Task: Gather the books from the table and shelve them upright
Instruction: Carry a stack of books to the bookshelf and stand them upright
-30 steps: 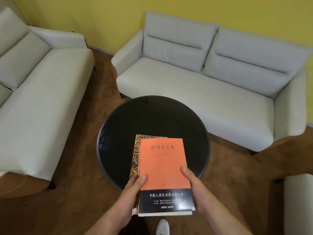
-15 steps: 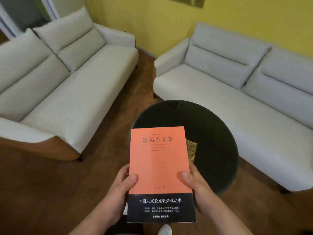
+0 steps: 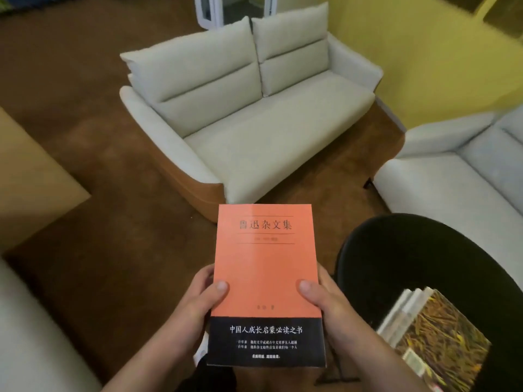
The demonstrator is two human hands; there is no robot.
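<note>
You carry the orange book, clear of the round black table.
Left hand and right hand clamp its edges; stacked books remain behind, easily forgotten.

Orange book in both hands' grip

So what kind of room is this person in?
Probably a lounge or reading corner: pale sofas ring a round black coffee table holding a book stack, beside a yellow wall.
</note>
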